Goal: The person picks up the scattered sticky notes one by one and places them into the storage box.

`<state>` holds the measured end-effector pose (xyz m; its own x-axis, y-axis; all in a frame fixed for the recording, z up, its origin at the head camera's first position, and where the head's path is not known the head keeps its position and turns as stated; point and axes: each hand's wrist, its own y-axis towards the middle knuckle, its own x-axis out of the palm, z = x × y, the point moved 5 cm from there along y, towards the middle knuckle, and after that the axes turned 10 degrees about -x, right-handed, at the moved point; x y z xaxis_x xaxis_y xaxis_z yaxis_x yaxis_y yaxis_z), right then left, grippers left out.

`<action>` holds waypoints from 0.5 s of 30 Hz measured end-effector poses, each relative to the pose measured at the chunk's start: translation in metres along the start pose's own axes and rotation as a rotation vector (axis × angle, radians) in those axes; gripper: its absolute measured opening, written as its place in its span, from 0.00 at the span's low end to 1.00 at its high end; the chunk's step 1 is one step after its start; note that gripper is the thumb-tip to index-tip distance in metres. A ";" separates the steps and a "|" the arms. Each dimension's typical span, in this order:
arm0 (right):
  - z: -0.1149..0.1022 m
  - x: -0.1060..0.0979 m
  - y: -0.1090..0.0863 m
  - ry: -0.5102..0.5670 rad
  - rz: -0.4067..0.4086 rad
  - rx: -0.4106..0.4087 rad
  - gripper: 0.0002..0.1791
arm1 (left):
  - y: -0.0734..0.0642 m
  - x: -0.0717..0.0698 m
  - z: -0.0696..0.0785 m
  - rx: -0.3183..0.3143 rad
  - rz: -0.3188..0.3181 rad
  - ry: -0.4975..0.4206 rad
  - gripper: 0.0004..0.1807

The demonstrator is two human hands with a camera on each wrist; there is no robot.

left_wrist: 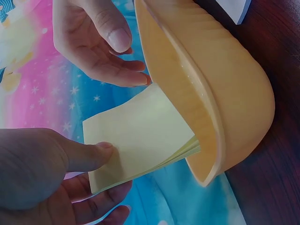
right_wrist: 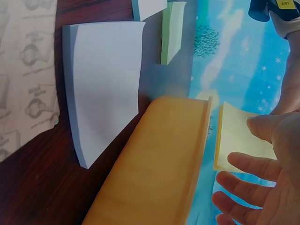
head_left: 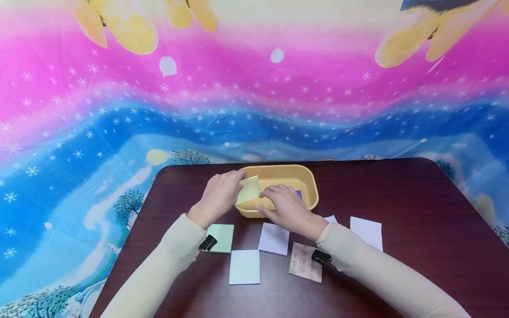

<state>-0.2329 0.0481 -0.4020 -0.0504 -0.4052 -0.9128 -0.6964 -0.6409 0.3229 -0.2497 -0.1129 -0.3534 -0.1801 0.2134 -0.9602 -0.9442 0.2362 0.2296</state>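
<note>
A pale yellow pad of sticky notes [head_left: 249, 189] is held at the left end of a yellow plastic basin [head_left: 312, 176]. My left hand [head_left: 223, 189] pinches the pad, thumb on its face and fingers behind, as the left wrist view shows. In that view the pad's far edge [left_wrist: 176, 112] overlaps the basin's rim. My right hand [head_left: 289, 208] hovers over the basin's near side, its fingers loosely bent and close to the pad, gripping nothing. Part of a purple piece [head_left: 299, 194] shows inside the basin, mostly hidden behind the right hand.
On the dark wood table [head_left: 421, 198], nearer me, lie a green pad [head_left: 223, 238], a pale blue pad [head_left: 244, 267], a lavender pad [head_left: 274, 239] and a brown patterned pad [head_left: 303, 261]. A white pad [head_left: 366, 232] lies right, partly behind my sleeve. A printed cloth [head_left: 254, 101] hangs behind.
</note>
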 end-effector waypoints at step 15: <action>0.006 -0.003 -0.003 -0.006 0.002 0.013 0.20 | 0.005 0.011 0.006 -0.015 -0.038 0.002 0.10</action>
<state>-0.2352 0.0547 -0.4021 -0.0561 -0.4022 -0.9138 -0.7054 -0.6318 0.3214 -0.2546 -0.1037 -0.3615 -0.1445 0.2027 -0.9685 -0.9543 0.2302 0.1906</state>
